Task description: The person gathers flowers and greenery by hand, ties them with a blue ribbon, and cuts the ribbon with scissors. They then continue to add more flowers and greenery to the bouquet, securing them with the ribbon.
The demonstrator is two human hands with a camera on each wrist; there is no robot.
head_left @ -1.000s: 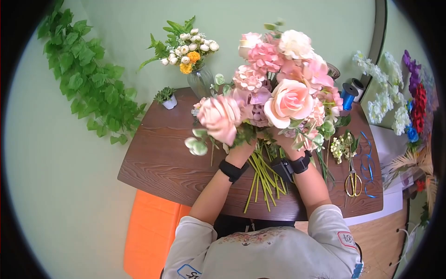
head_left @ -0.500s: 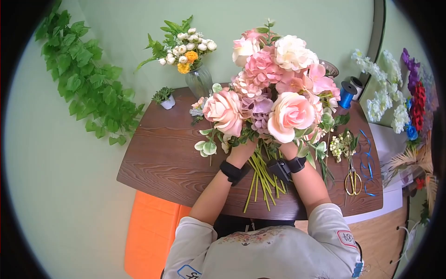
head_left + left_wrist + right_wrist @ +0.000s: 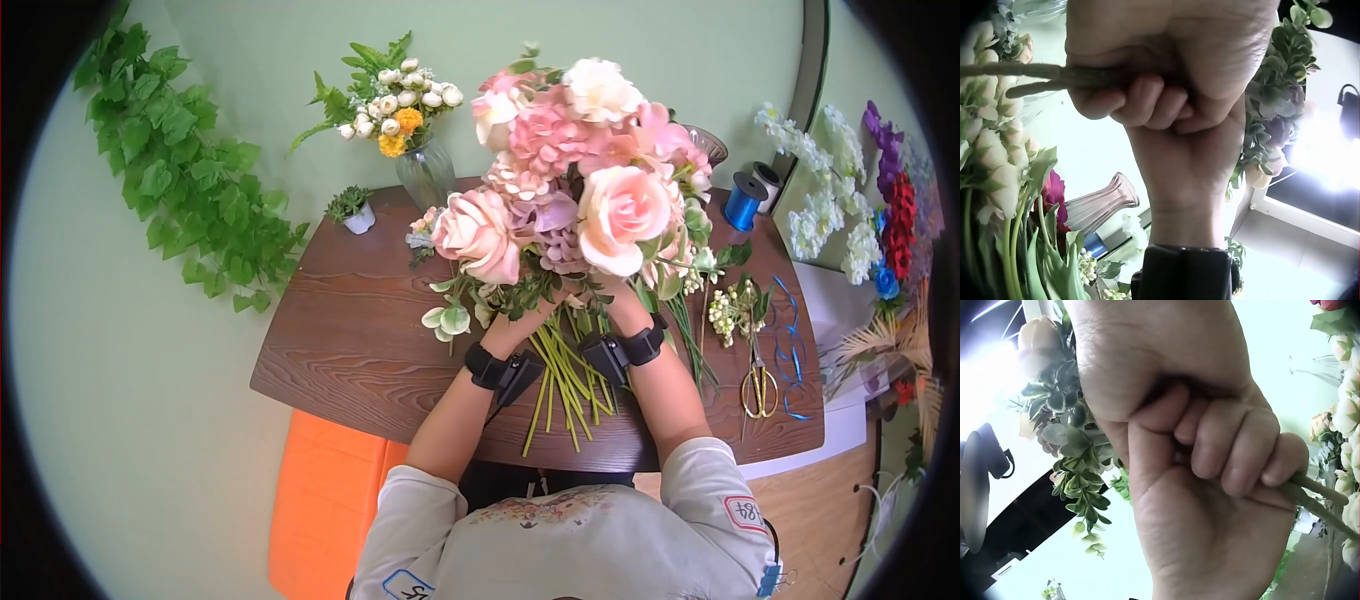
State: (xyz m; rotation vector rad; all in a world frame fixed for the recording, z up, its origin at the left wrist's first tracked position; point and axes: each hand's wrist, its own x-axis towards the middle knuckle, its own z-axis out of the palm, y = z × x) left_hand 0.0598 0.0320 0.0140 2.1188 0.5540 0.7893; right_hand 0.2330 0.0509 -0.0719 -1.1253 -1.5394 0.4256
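A large bouquet (image 3: pixel 555 135) of pink roses, pink and white hydrangea-like heads and green leaves stands upright over the table, its bare green stems (image 3: pixel 565 375) fanning out below toward the person. My left hand (image 3: pixel 522 325) and right hand (image 3: pixel 622 308) come together under the blooms, which hide most of the fingers in the head view. From the left wrist view, the left hand (image 3: pixel 1172 50) appears close up, with curled fingers and stems (image 3: pixel 1035 72) coming out at the side. In the right wrist view both hands, including the right hand (image 3: pixel 1166 350), press together round the stems.
A glass vase (image 3: pixel 427 178) of white and orange flowers and a potted succulent (image 3: pixel 355 212) stand at the back left. To the right are a blue ribbon spool (image 3: pixel 743 203), gold-handled scissors (image 3: pixel 760 392), loose blue ribbon (image 3: pixel 797 368) and a berry sprig (image 3: pixel 728 312).
The bouquet's blooms, which swung a little right and rose earlier, now lean slightly left. My left wrist has turned, so its strapped camera shows more. Both hands keep their hold on the stems.
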